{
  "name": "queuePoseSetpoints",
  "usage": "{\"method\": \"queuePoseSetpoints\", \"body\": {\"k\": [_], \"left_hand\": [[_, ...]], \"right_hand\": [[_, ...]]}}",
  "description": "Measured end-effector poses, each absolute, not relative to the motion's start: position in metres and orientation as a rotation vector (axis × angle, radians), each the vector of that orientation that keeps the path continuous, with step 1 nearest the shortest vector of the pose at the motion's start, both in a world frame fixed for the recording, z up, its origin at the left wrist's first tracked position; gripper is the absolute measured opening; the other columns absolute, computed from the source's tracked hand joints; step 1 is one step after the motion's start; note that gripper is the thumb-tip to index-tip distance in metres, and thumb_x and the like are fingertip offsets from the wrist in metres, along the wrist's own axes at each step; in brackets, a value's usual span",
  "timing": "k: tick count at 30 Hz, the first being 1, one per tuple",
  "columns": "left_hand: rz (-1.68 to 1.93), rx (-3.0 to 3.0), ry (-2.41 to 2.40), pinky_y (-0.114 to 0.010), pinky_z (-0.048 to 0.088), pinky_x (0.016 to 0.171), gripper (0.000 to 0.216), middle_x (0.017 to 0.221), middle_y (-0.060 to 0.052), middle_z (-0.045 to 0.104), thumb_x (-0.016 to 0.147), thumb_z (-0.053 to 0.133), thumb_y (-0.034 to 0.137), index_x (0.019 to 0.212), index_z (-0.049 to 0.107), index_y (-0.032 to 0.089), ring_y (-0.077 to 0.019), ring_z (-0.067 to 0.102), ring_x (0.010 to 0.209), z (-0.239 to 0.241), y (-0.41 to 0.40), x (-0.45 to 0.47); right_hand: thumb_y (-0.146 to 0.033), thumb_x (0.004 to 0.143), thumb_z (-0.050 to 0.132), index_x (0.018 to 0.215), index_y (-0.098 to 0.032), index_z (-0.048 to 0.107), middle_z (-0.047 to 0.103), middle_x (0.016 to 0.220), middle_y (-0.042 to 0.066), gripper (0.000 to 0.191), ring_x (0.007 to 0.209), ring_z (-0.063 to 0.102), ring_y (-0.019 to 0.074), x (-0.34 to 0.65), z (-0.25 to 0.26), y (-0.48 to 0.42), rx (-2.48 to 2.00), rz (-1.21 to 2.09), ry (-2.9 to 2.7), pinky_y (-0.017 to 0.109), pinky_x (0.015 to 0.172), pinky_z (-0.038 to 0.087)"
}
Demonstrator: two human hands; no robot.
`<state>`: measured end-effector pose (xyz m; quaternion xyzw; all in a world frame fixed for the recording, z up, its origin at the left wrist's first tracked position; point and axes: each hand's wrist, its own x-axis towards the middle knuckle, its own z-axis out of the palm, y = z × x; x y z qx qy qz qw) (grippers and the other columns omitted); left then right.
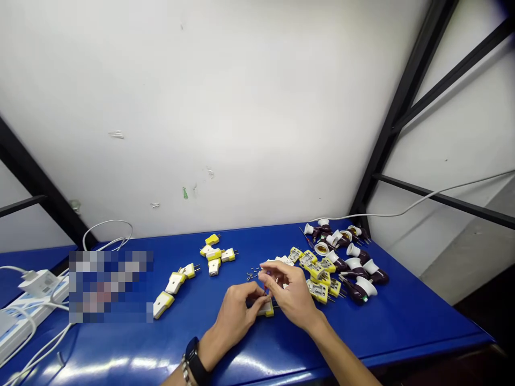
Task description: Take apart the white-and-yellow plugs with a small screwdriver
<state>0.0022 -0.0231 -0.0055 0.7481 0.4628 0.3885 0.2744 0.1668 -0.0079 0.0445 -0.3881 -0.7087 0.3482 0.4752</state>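
My left hand (241, 310) is closed on a yellow and white electrical plug (265, 310), which lies on the blue table with its pins to the right. My right hand (290, 292) arches above it, fingers wrapped round a small screwdriver (265, 289). Only a bit of red shaft shows, pointing down at the plug; the fingers cover most of the tool. Small screws (250, 276) lie just beyond my hands. Right of my right hand are several opened yellow plug halves (319, 289) with metal parts inside, beside white covers (285, 260) partly hidden by the hand.
Assembled plugs form a group (214, 254) at the back and a row (175, 282) to the left. Dark brown lamp holders (356, 265) crowd the right, near another screwdriver (307, 237). A power strip (24, 316) with white cables occupies the left edge. Black frame posts (386, 145) stand behind.
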Motion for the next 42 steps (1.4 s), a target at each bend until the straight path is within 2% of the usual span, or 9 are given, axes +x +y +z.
{"method": "queuePoseSetpoints", "body": {"k": [2, 6, 10, 14, 21, 27, 32, 38, 42], "left_hand": [[1.045, 1.993, 1.207, -0.023, 0.047, 0.063, 0.014, 0.074, -0.002, 0.075, 0.091, 0.062, 0.023, 0.082, 0.072, 0.018, -0.0165, 0.066, 0.064, -0.003, -0.024, 0.002], [1.089, 2.027, 1.128, -0.026, 0.051, 0.069, 0.023, 0.082, -0.004, 0.078, 0.095, 0.054, 0.020, 0.094, 0.076, 0.019, -0.0178, 0.069, 0.069, 0.002, -0.027, -0.002], [1.124, 2.018, 1.210, -0.026, 0.050, 0.064, 0.016, 0.076, -0.004, 0.075, 0.093, 0.060, 0.024, 0.085, 0.073, 0.017, -0.0176, 0.066, 0.065, 0.003, -0.026, -0.002], [1.109, 2.043, 1.172, -0.027, 0.051, 0.070, 0.012, 0.088, -0.005, 0.077, 0.091, 0.063, 0.026, 0.096, 0.072, 0.019, -0.0192, 0.069, 0.075, 0.001, -0.026, -0.001], [1.133, 2.018, 1.273, -0.026, 0.046, 0.064, 0.010, 0.071, 0.000, 0.072, 0.087, 0.067, 0.023, 0.079, 0.071, 0.019, -0.0166, 0.063, 0.063, 0.001, -0.022, 0.000], [1.102, 2.058, 1.149, -0.030, 0.048, 0.079, 0.014, 0.088, -0.003, 0.077, 0.091, 0.061, 0.022, 0.091, 0.075, 0.021, -0.0199, 0.068, 0.081, 0.004, -0.023, -0.002], [1.121, 1.968, 1.286, -0.026, 0.045, 0.064, 0.013, 0.070, -0.001, 0.072, 0.084, 0.071, 0.027, 0.075, 0.070, 0.018, -0.0162, 0.062, 0.063, 0.004, -0.023, 0.002], [0.939, 2.055, 1.238, -0.032, 0.048, 0.084, 0.035, 0.100, -0.003, 0.074, 0.071, 0.086, 0.028, 0.102, 0.072, 0.022, -0.0232, 0.066, 0.092, 0.009, -0.027, -0.006], [0.916, 2.079, 1.227, -0.030, 0.048, 0.083, 0.007, 0.092, -0.003, 0.075, 0.087, 0.071, 0.022, 0.092, 0.076, 0.024, -0.0208, 0.067, 0.089, 0.011, -0.030, -0.009]], "right_hand": [[-0.038, 0.098, 0.059, 0.100, -0.017, 0.075, 0.075, 0.082, 0.006, 0.026, 0.055, 0.061, 0.0141, 0.166, 0.042, -0.009, -0.957, 0.791, -1.739, 0.026, 0.055, 0.050], [-0.036, 0.106, 0.041, 0.122, -0.021, 0.067, 0.076, 0.097, 0.006, 0.034, 0.058, 0.061, 0.0130, 0.167, 0.044, -0.011, -0.865, 0.935, -1.849, 0.027, 0.062, 0.052], [-0.039, 0.102, 0.051, 0.124, -0.021, 0.065, 0.074, 0.098, 0.005, 0.031, 0.068, 0.063, 0.0154, 0.166, 0.047, -0.011, -0.889, 0.930, -1.852, 0.027, 0.063, 0.051], [-0.035, 0.103, 0.048, 0.111, -0.019, 0.068, 0.072, 0.089, 0.005, 0.027, 0.073, 0.065, 0.0177, 0.166, 0.044, -0.012, -0.928, 0.805, -1.847, 0.029, 0.069, 0.051], [-0.033, 0.102, 0.050, 0.128, -0.020, 0.061, 0.072, 0.102, 0.006, 0.031, 0.077, 0.066, 0.0175, 0.166, 0.046, -0.014, -0.889, 0.859, -1.915, 0.030, 0.073, 0.053], [-0.028, 0.105, 0.040, 0.135, -0.020, 0.056, 0.072, 0.106, 0.007, 0.035, 0.092, 0.067, 0.0190, 0.168, 0.050, -0.015, -0.873, 0.904, -1.957, 0.034, 0.088, 0.052], [-0.036, 0.103, 0.050, 0.127, -0.021, 0.060, 0.071, 0.100, 0.006, 0.031, 0.078, 0.065, 0.0165, 0.170, 0.047, -0.015, -0.887, 0.957, -1.870, 0.030, 0.075, 0.054], [-0.043, 0.104, 0.047, 0.115, -0.021, 0.062, 0.067, 0.085, 0.002, 0.029, 0.055, 0.056, 0.0114, 0.174, 0.042, -0.014, -0.860, 1.049, -1.681, 0.025, 0.055, 0.049], [-0.045, 0.104, 0.047, 0.112, -0.021, 0.062, 0.066, 0.084, 0.002, 0.029, 0.056, 0.058, 0.0117, 0.178, 0.043, -0.013, -0.831, 1.074, -1.578, 0.025, 0.054, 0.048]]}}
